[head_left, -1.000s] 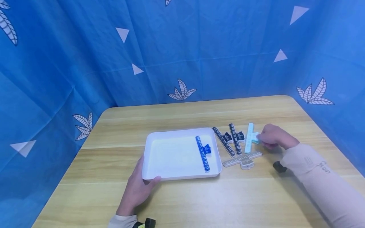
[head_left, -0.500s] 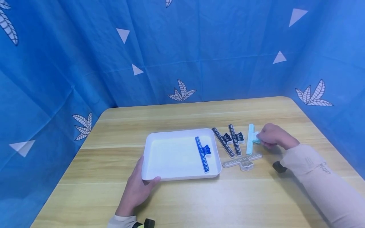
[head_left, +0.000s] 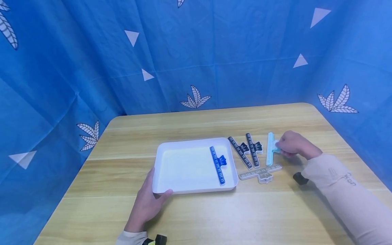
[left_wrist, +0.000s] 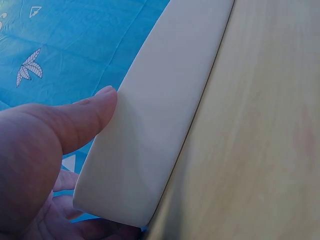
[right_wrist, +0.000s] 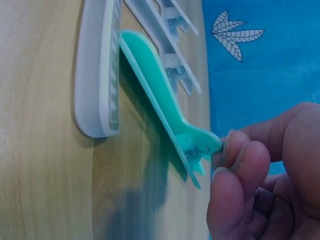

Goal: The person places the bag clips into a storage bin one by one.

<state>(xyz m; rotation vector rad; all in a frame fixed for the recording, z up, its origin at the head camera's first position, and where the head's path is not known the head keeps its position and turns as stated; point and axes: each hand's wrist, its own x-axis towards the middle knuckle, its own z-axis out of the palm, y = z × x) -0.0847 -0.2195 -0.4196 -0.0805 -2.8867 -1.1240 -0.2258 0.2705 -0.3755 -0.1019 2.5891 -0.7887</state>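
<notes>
My left hand [head_left: 148,201] grips the near left corner of a shallow white tray [head_left: 196,191], its thumb on the front wall and its fingers around the side. Inside the tray, toward the right end, lies a blue clip [head_left: 217,166] with a piano-key pattern. To the right of the tray, my right hand [head_left: 294,144] pinches the handle of a mint-green clip [head_left: 270,149] between thumb and fingers. In the right wrist view the green clip [right_wrist: 165,107] sits tilted, its metal spring showing near the fingertips.
Two black piano-key clips [head_left: 240,153] lie between the tray and the green clip. A grey clip [head_left: 260,173] lies across, just in front of them. The wooden table [head_left: 196,221] ends at a blue patterned curtain [head_left: 171,68] behind and at the sides.
The green clip has shifted slightly to the right, away from the black clips, with my right hand at its handle. My left hand and the tray stay in place.
</notes>
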